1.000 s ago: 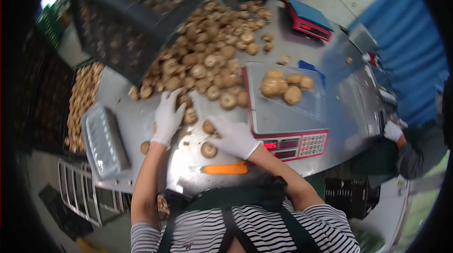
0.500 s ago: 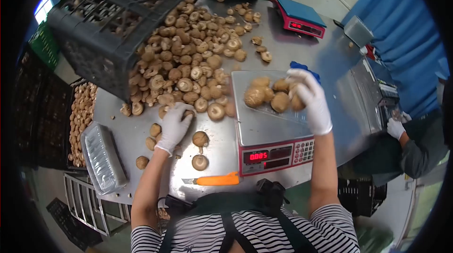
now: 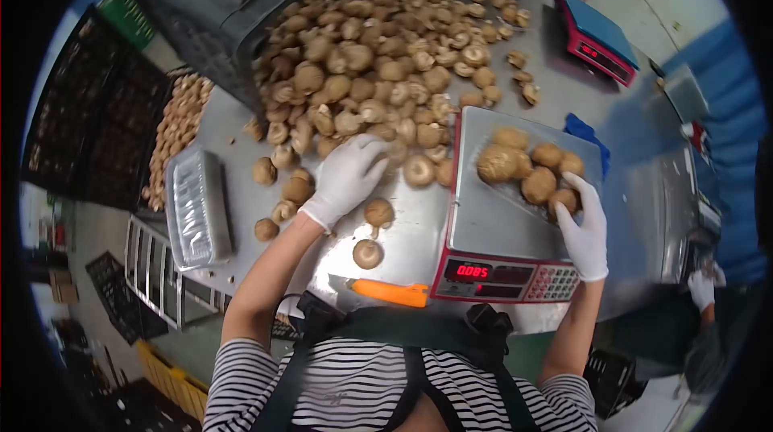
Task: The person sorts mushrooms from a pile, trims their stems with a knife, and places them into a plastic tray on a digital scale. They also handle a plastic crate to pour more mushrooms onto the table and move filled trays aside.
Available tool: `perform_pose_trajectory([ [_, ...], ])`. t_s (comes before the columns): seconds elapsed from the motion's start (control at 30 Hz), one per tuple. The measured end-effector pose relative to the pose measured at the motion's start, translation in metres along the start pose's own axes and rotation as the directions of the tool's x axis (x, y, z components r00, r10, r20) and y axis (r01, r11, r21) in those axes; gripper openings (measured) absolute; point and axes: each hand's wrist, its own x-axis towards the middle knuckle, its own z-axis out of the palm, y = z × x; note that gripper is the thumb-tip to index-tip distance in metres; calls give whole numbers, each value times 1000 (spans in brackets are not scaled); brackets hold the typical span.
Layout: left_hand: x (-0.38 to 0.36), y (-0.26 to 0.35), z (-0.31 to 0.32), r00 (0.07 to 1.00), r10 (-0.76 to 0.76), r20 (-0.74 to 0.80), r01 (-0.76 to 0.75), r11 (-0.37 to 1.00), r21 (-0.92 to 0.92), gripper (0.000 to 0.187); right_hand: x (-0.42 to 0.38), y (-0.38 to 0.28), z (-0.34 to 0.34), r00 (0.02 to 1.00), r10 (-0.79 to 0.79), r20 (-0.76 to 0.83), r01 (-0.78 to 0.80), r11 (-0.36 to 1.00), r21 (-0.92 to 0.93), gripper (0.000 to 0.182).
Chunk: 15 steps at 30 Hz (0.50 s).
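My left hand (image 3: 348, 178), in a white glove, reaches to the near edge of the mushroom pile (image 3: 362, 53), its fingers curled; whether they grip a mushroom is hidden. My gloved right hand (image 3: 583, 227) has thumb and fingers around a brown mushroom (image 3: 564, 202) at the right of a group of mushrooms (image 3: 538, 185) in a clear tray on the scale (image 3: 507, 232). The scale's red display reads 0.085. Two mushrooms lie in front of the pile, near an orange-handled knife (image 3: 390, 292).
A black crate (image 3: 217, 37) stands tilted at the back left. Stacked clear trays (image 3: 196, 210) lie at the table's left. Behind is a second scale (image 3: 597, 33) with a blue top. A co-worker's gloved hands (image 3: 702, 287) show at the far right.
The whole view has shifted. My right hand has come down from above the mushrooms to their right side. My left hand has moved further into the pile's near edge.
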Motion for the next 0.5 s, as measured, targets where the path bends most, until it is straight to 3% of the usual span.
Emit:
perform_pose_trajectory([
  [0.1,3,-4,-7,994,45,-100,-46,999,-6,19,-3,-8,1,998,-8,-69,0,992,-126,41],
  [0.23,-3,-16,-25,967,92,-237,-79,995,62,19,-4,-19,1,979,-135,-156,74,936,-345,37],
  [0.33,-27,-19,-57,902,88,-424,-31,990,141,21,-3,-20,3,966,-193,-174,125,932,-341,34],
  [0.5,-100,-74,-88,837,-156,-525,373,864,338,47,16,-61,22,958,-275,-77,268,959,-86,33],
])
